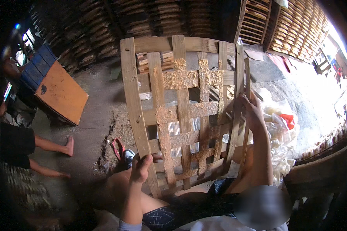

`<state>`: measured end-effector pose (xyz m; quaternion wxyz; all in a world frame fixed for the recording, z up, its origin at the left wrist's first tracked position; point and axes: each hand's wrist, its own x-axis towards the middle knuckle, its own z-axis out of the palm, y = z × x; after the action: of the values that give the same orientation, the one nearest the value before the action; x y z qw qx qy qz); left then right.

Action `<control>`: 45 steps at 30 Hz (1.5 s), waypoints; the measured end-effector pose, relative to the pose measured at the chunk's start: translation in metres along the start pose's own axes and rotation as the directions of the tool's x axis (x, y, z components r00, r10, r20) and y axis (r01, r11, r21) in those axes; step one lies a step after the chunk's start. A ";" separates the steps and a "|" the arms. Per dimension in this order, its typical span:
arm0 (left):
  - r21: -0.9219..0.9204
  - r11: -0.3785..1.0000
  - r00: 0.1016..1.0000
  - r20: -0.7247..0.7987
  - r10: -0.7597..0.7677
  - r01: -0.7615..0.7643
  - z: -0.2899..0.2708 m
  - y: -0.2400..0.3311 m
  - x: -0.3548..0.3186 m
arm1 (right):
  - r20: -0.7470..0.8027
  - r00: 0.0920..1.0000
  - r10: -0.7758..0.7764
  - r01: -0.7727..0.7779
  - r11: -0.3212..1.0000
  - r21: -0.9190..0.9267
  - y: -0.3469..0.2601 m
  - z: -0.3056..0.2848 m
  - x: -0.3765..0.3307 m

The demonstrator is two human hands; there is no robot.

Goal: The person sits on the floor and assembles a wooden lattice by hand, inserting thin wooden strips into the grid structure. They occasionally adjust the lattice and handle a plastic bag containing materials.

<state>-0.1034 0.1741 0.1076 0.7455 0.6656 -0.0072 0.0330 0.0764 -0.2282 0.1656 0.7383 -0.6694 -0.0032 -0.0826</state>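
Observation:
In front of me stands a lattice panel point(184, 115) of flat, pale wooden slats woven over and under each other. Rough, crumbly tan patches coat several of its crossings. My left hand point(142, 169) is closed around the lower part of the left edge slat, thumb on the near face. Higher up, my right hand point(251, 109) grips the right edge slat. Beside that edge runs a separate narrow strip point(247, 77), passing by the right hand; whether the fingers also hold it I cannot tell. The panel's lower end is near my lap.
An orange-topped box with a blue side point(63, 92) stands at left, near another person's bare legs point(52, 145). Crumpled clear plastic bags point(283, 142) lie at my right. Loose shavings point(117, 127) and a red strap point(118, 148) are on the floor. Stacked slats line the back.

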 end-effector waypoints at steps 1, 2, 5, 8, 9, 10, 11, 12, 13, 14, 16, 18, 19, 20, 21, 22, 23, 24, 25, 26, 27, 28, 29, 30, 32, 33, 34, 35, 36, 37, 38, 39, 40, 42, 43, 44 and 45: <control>-0.009 0.999 0.999 0.018 -0.042 0.042 -0.004 0.003 0.005 | -0.025 1.000 -0.002 0.002 1.000 0.008 0.005 0.000 0.002; 0.002 0.999 0.999 -0.033 -0.036 0.036 -0.001 0.014 0.010 | -0.011 1.000 0.008 -0.008 0.999 0.032 0.010 -0.003 0.004; 0.060 0.998 0.980 -0.198 -0.017 0.029 0.003 0.044 0.036 | 0.087 0.995 0.053 -0.066 0.987 0.149 0.022 -0.005 0.007; 0.065 0.998 0.972 -0.234 -0.002 0.018 -0.008 0.059 0.059 | 0.107 0.994 0.010 -0.027 0.988 0.153 0.022 0.004 0.004; 0.034 0.999 0.977 -0.214 0.024 -0.017 -0.004 0.070 0.067 | 0.105 0.994 -0.012 -0.003 0.991 0.137 0.021 0.008 0.003; -0.003 0.999 0.979 -0.196 0.047 -0.048 0.004 0.081 0.073 | 0.105 0.994 -0.030 0.018 0.993 0.115 0.016 0.008 0.002; -0.002 0.999 0.983 -0.180 0.039 -0.040 0.013 0.093 0.077 | 0.106 0.993 -0.049 0.039 0.995 0.093 0.012 0.007 0.002; -0.004 1.000 0.987 -0.157 0.030 -0.031 0.021 0.103 0.081 | 0.076 0.994 -0.080 0.075 0.996 0.056 0.011 0.004 0.002; -0.002 1.000 0.990 -0.138 0.022 -0.022 0.024 0.106 0.080 | 0.051 0.993 -0.110 0.109 0.994 0.023 0.013 0.004 0.002; 0.014 1.000 0.988 -0.150 0.027 -0.026 0.022 0.102 0.076 | 0.027 0.990 -0.141 0.142 0.990 -0.011 0.014 0.004 0.001; 0.029 0.999 0.985 -0.173 0.030 -0.025 0.021 0.095 0.071 | 0.107 0.968 -0.228 0.249 0.930 -0.269 -0.011 -0.011 0.008; 0.019 0.998 0.976 -0.206 0.067 -0.065 0.022 0.092 0.070 | -0.136 0.962 -0.236 0.180 0.926 -0.333 -0.054 0.002 0.012; 0.006 0.996 0.973 -0.214 0.089 -0.090 0.029 0.091 0.072 | -0.102 0.923 -0.371 0.307 0.870 -0.386 -0.075 -0.012 0.018; -0.001 0.995 0.969 -0.227 0.094 -0.097 0.032 0.090 0.073 | -0.066 0.865 -0.498 0.424 0.795 -0.434 -0.096 -0.025 0.024; -0.007 0.994 0.965 -0.241 0.101 -0.105 0.036 0.089 0.074 | -0.061 0.857 -0.512 0.418 0.759 -0.500 -0.119 -0.035 0.028; -0.010 0.993 0.961 -0.256 0.108 -0.114 0.037 0.088 0.076 | -0.055 0.849 -0.526 0.408 0.719 -0.563 -0.143 -0.044 0.031; -0.004 0.997 0.965 -0.252 0.075 -0.079 0.036 0.085 0.077 | -0.223 0.745 -0.628 0.464 0.729 -0.503 -0.156 -0.016 0.029; 0.014 0.996 0.964 -0.249 0.092 -0.092 0.037 0.084 0.076 | -0.120 0.749 -0.652 0.531 0.698 -0.479 -0.166 -0.025 0.040; 0.028 0.994 0.963 -0.247 0.106 -0.102 0.039 0.082 0.074 | -0.013 0.746 -0.666 0.593 0.673 -0.442 -0.177 -0.026 0.047; 0.042 0.993 0.962 -0.245 0.120 -0.113 0.040 0.080 0.073 | 0.127 0.731 -0.671 0.618 0.572 -0.539 -0.176 -0.025 0.048; 0.053 0.992 0.958 -0.258 0.124 -0.115 0.036 0.073 0.072 | 0.263 0.702 -0.661 0.656 0.457 -0.601 -0.173 -0.020 0.051; 0.034 0.994 0.948 -0.299 0.111 -0.106 0.037 0.072 0.071 | 0.371 0.680 -0.633 0.668 0.326 -0.668 -0.170 0.003 0.040; 0.010 0.994 0.938 -0.332 0.102 -0.104 0.042 0.068 0.070 | 0.389 0.742 -0.545 0.574 0.217 -0.790 -0.160 0.002 0.037; 0.002 0.995 0.916 -0.389 0.097 -0.105 0.039 0.070 0.064 | 0.353 0.830 -0.432 0.487 0.255 -0.835 -0.155 0.025 0.025; -0.025 0.998 0.937 -0.347 0.040 -0.052 0.041 0.077 0.066 | 0.469 0.690 -0.551 0.629 0.136 -0.765 -0.130 0.032 0.025; -0.030 0.999 0.941 -0.336 0.032 -0.044 0.036 0.079 0.071 | 0.470 0.692 -0.548 0.621 0.120 -0.774 -0.125 0.041 0.031; -0.035 0.999 0.949 -0.314 0.022 -0.034 0.035 0.076 0.076 | 0.459 0.691 -0.559 0.617 0.124 -0.777 -0.111 0.043 0.037; -0.035 0.999 0.948 -0.318 -0.003 -0.009 0.039 0.077 0.082 | 0.478 0.682 -0.553 0.622 0.095 -0.778 -0.107 0.045 0.040; -0.040 0.999 0.948 -0.318 -0.015 0.002 0.040 0.077 0.084 | 0.489 0.676 -0.552 0.623 0.074 -0.779 -0.100 0.048 0.040; -0.033 0.999 0.944 -0.329 -0.024 0.014 0.035 0.072 0.080 | 0.470 0.660 -0.586 0.631 0.092 -0.770 -0.082 0.057 0.038; -0.026 0.999 0.940 -0.339 -0.033 0.026 0.030 0.068 0.077 | 0.456 0.695 -0.556 0.605 0.110 -0.789 -0.069 0.062 0.036; -0.018 0.999 0.932 -0.361 -0.037 0.033 0.025 0.064 0.074 | 0.440 0.729 -0.524 0.577 0.126 -0.807 -0.058 0.066 0.035; -0.022 0.999 0.926 -0.374 -0.046 0.040 0.022 0.061 0.074 | 0.425 0.763 -0.486 0.543 0.127 -0.830 -0.052 0.066 0.034; 0.004 0.999 0.910 -0.413 -0.046 0.052 0.019 0.055 0.073 | 0.440 0.758 -0.481 0.551 0.111 -0.827 -0.038 0.062 0.038; 0.023 0.998 0.896 -0.442 -0.036 0.052 0.020 0.052 0.074 | 0.445 0.755 -0.481 0.553 0.102 -0.827 -0.035 0.060 0.043; 0.042 0.998 0.882 -0.471 -0.026 0.052 0.022 0.050 0.076 | 0.450 0.753 -0.480 0.554 0.093 -0.827 -0.034 0.059 0.046; 0.059 0.997 0.884 -0.468 -0.013 0.046 0.023 0.051 0.077 | 0.470 0.693 -0.547 0.575 0.025 -0.818 -0.032 0.060 0.047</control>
<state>-0.0284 0.1602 0.1649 0.7026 0.6632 0.1837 0.1809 0.1251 -0.1774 0.2089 0.1093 -0.9055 -0.2258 -0.3421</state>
